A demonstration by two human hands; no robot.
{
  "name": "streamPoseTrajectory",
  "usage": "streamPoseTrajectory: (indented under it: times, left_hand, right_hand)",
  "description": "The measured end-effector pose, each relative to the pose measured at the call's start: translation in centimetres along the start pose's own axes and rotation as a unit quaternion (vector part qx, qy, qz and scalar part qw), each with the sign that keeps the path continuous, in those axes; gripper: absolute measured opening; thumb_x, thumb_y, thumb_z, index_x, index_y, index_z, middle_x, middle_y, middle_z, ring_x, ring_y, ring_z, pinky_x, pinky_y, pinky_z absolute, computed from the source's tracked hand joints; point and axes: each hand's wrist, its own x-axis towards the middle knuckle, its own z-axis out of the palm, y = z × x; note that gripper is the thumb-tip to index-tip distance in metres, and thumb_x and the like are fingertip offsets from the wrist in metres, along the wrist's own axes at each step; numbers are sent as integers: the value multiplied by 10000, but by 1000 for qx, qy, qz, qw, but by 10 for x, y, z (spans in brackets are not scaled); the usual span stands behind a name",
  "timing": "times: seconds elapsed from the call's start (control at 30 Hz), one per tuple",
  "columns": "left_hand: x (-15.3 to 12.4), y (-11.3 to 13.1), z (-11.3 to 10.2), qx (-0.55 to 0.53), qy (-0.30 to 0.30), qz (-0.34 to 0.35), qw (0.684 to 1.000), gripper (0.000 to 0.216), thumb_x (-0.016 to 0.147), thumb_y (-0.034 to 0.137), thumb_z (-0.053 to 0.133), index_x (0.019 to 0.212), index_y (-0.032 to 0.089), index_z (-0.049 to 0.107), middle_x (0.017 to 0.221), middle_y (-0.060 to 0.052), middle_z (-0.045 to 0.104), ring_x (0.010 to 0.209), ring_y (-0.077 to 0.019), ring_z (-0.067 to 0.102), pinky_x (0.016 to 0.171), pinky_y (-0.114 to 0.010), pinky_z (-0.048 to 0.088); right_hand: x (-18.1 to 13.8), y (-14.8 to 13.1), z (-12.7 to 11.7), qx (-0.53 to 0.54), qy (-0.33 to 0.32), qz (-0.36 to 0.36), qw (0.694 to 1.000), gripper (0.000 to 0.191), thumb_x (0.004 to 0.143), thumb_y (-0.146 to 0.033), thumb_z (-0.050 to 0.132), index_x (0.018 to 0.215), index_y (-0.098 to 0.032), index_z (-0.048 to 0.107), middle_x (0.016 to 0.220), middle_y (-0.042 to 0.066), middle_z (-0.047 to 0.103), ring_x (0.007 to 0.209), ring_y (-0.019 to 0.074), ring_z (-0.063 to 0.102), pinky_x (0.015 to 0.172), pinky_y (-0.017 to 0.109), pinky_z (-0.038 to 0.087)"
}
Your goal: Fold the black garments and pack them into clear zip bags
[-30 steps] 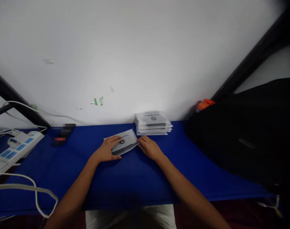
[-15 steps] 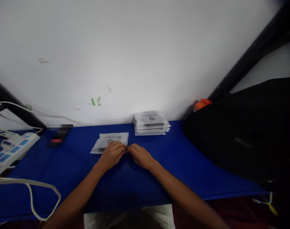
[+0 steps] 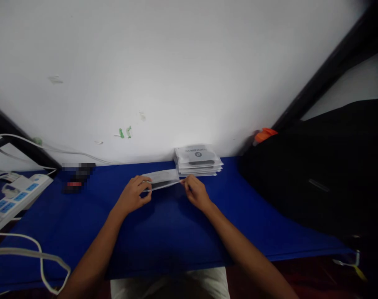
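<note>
White packet (image 3: 165, 175) in both hands (image 3: 133, 195) (image 3: 197, 193), fingers (image 3: 144, 179) pinching, packet stack (image 3: 198, 157) beside, power strip (image 3: 19, 198) left

Blue surface (image 3: 176, 236), packet stack (image 3: 197, 161), dark object (image 3: 82, 173)

The top packet (image 3: 214, 157) of the stack (image 3: 195, 170) carries the brand name ROCKBROS (image 3: 195, 150) in dark capitals, beside a round dark emblem (image 3: 198, 154) whose inner sign is too small to read. Left of the stack, lettering on the held packet (image 3: 164, 176) cannot be made out.
</note>
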Motion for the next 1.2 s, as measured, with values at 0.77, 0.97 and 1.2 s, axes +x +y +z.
streamPoseTrajectory:
  times: [0.77,0.97,1.2]
  left_hand:
    - [-11,-26,-2,-57,-92,-67,992,164,798,324,702,894,215,628,1127,-67,647,1056,-231,612,941,-398,494]
    - [-9,-20,14,-11,-36,-51,998,73,855,170,563,837,211,622,1015,-54,684,972,-196,639,868,-335,514]
    - [-9,-14,15,17,32,-117,992,96,934,236,481,939,216,574,1024,-39,676,945,-160,651,775,-258,530]
  right_hand:
    - [-4,22,4,49,-1,18,999,265,892,-113,443,669,-238,376,758,27,594,766,168,617,666,292,502]
    - [-2,8,6,15,-38,-13,999,190,834,-61,460,911,-214,542,982,99,633,943,232,587,824,406,520]
    - [20,-25,46,-90,-218,-140,962,468,837,-22,436,1293,-111,492,1324,170,563,1265,245,495,1039,390,443]
